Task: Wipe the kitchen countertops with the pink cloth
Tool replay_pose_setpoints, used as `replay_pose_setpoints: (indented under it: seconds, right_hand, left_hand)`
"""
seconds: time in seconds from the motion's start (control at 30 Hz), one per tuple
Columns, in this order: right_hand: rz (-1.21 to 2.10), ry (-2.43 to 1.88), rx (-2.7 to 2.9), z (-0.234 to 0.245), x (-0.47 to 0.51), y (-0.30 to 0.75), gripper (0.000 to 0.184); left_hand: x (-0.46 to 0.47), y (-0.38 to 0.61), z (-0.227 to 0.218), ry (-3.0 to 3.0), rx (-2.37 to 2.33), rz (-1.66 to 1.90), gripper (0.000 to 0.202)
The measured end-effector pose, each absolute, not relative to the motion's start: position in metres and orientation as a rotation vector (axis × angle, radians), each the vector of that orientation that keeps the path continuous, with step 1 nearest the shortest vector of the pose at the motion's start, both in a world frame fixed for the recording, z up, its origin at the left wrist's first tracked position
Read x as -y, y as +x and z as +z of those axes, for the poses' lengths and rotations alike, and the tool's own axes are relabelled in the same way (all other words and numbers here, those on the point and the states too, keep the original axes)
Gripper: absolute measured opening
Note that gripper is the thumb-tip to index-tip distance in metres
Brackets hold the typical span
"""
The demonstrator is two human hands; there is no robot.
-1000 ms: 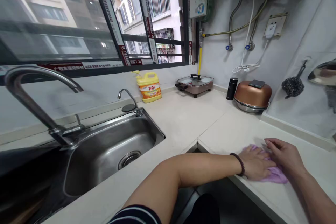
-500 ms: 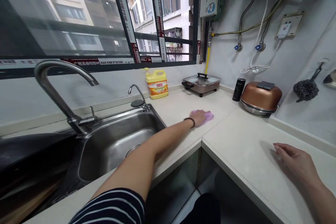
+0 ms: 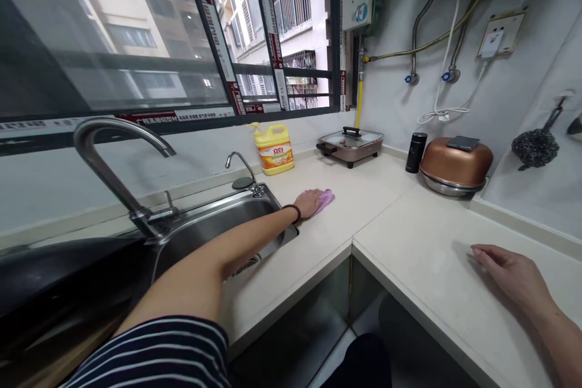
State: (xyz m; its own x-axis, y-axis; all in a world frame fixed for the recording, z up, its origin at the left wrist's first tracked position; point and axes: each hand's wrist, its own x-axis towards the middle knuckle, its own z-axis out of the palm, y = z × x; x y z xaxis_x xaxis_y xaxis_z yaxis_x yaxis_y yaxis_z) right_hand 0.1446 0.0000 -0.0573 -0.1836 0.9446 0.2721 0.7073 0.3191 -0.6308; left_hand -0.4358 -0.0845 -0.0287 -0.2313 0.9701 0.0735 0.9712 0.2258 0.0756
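Observation:
My left hand (image 3: 309,202) presses a purple cloth (image 3: 325,197) against the white countertop (image 3: 336,224), just right of the sink. The cloth sticks out past the fingertips, and part of it is hidden under the palm. A dark bead bracelet (image 3: 294,211) circles that wrist. Over the right-hand stretch of counter hovers my right hand (image 3: 511,276), loosely curved and holding nothing, its thumb a little apart from the index finger.
A steel sink (image 3: 200,233) with two taps lies left. Behind stand a yellow detergent jug (image 3: 275,150) and a lidded electric pan (image 3: 351,147). A black flask (image 3: 415,153) and a copper-coloured bowl (image 3: 456,165) with a phone (image 3: 462,143) on top are at the back right.
My left hand has slid the cloth leftward along the counter, closer to the sink. My right hand has stayed almost where it was. The view has shifted slightly.

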Motion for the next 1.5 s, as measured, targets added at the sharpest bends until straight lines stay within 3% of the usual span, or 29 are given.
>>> replay_pose_setpoints:
  seconds: [0.17,0.37,0.6,0.8,1.23,1.5]
  right_hand:
    - [0.494,-1.429,1.985,-0.064,-0.005,0.146,0.052]
    - [0.533,-1.485,1.963,-0.065,-0.006,0.147,0.054]
    - [0.496,-1.415,1.972,-0.066,-0.004,0.140,0.050]
    - [0.497,-1.382,2.019,-0.070,-0.007,0.127,0.048]
    - [0.525,-1.424,1.894,-0.064,-0.001,0.136,0.046]
    - [0.486,-1.360,1.828,-0.053,0.005,0.136,0.052]
  left_hand:
    - [0.182,-0.411,-0.043,-2.398,2.082,-0.334,0.056]
    - [0.295,-0.393,-0.028,-2.718,1.797,-0.316,0.055]
    - [0.340,-0.386,-0.016,-2.786,1.824,-0.322,0.055]
    - [0.286,-0.353,-0.009,-2.707,1.997,-0.263,0.058]
    - [0.050,-0.285,-0.032,-2.591,1.869,-0.221,0.055]
    - [-0.006,-0.245,-0.027,-2.339,2.087,-0.245,0.053]
